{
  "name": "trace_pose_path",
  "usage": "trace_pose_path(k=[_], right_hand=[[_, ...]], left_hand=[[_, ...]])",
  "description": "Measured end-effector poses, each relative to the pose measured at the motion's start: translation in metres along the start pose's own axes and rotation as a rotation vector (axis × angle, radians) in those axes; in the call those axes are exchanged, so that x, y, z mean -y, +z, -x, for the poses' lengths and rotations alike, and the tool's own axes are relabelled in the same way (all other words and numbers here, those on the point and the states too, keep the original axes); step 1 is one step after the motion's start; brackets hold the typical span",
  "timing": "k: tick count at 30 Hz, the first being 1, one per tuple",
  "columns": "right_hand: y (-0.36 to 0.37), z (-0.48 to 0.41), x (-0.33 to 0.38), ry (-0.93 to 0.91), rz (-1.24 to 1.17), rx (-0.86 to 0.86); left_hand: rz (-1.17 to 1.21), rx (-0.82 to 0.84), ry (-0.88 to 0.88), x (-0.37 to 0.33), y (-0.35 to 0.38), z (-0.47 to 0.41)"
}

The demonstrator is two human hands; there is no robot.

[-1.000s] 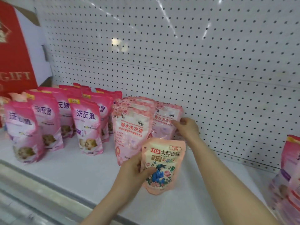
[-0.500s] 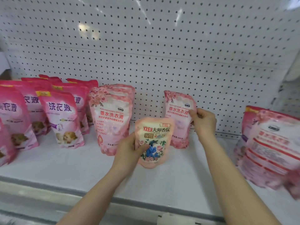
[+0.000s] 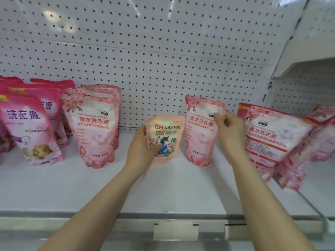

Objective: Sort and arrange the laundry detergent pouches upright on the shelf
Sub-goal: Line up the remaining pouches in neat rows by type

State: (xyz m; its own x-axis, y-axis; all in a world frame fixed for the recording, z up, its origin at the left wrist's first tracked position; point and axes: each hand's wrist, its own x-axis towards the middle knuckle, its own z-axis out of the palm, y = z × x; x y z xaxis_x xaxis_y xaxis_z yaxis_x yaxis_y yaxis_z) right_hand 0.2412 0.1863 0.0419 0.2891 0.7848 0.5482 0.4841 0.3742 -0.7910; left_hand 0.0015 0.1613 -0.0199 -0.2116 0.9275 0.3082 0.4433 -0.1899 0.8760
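Head view, left to right: magenta pouches (image 3: pixel 30 129) read 洗衣液 and a pale pink stack (image 3: pixel 90 127) reads 香水洗衣液, upright on the shelf (image 3: pixel 163 187). The left hand (image 3: pixel 143 147) has its grip curled round a small peach pouch (image 3: pixel 166 136) marked 立白大师香氛. The right hand (image 3: pixel 230 131) pinches the top edge of a standing pink pouch (image 3: pixel 199 138). Leaning pouches (image 3: pixel 272 138) slump far right. They are likely soft, sloshy and slick, so the stiffer top seam is best to hold.

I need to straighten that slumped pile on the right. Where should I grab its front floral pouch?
Pinch the front floral pouch by its flat top seam, coming from above: it tilts, other pouches crowd behind it, and its body looks bulgy.
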Motion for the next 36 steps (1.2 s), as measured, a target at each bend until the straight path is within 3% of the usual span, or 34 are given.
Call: trace_pose_path(k=[4,8,15,22,28,34,36], right_hand=[[-0.011,0.020,0.025,-0.095,0.024,-0.140],[-0.020,0.050,0.071,-0.180,-0.096,-0.174],[0.038,0.098,0.122,-0.131,-0.408,0.030],[0.130,0.125,0.152,0.011,-0.556,0.148],[0.187,0.136,0.171,0.125,-0.634,0.239],[0.174,0.126,0.171,-0.095,-0.438,0.314],[0.166,0.110,0.184,-0.223,-0.248,0.330]], left_hand=[[-0.154,-0.067,0.278,-0.010,-0.017,0.047],[-0.029,0.041,0.166,0.000,-0.028,0.074],[-0.057,0.138,0.212,0.003,-0.056,0.076],[-0.063,-0.069,0.116,0.069,-0.163,0.080],[0.005,0.047,0.025,0.071,-0.192,0.074],[-0.084,0.042,0.001,0.085,-0.185,0.061],[-0.086,0.055,0.003,0.085,-0.186,0.058]])
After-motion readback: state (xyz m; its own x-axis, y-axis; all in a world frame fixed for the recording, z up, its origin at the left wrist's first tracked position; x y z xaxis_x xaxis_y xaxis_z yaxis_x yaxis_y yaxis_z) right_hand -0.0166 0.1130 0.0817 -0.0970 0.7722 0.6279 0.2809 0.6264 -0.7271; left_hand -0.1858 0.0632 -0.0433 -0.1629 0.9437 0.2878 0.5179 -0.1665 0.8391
